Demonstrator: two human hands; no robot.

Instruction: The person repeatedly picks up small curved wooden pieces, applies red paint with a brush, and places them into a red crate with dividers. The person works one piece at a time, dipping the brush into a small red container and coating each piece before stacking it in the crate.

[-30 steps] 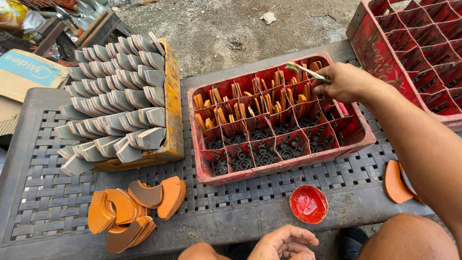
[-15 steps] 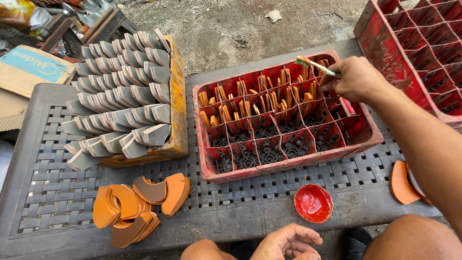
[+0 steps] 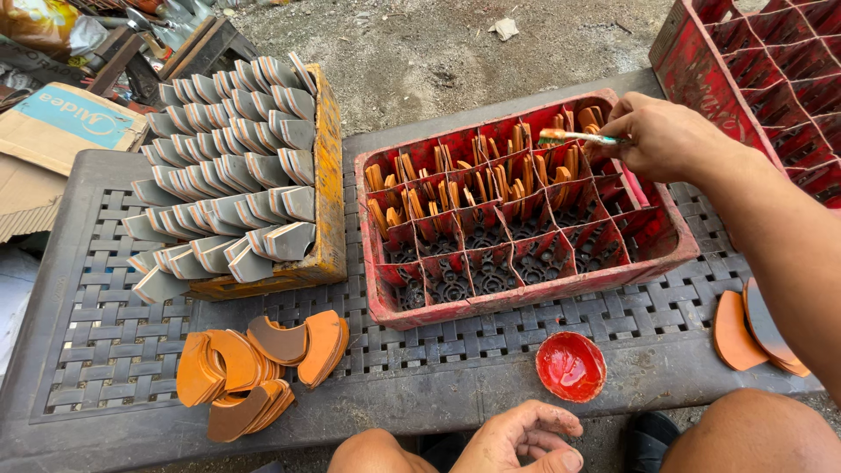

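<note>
The small brush (image 3: 576,137), its tip loaded with orange paint, sits over the far right compartments of the red divided crate (image 3: 526,289), which stands on the grey woven-pattern table (image 3: 105,350) toward its right half. The right hand (image 3: 666,140) grips the brush handle between fingers and thumb, the tip just above the orange curved pieces (image 3: 491,180) standing upright in the far rows; the near rows of the crate are empty. The step in hand looks like dabbing paint onto the pieces in the crate. The next move would call for a steady tip and likely a dip into the red paint dish (image 3: 570,365) near the table's front edge. The left hand (image 3: 521,438) rests loosely curled and empty at the front edge. Loose orange pieces (image 3: 254,368) lie at the front left, grey pieces fill a yellow crate (image 3: 326,193) at the far left
</note>
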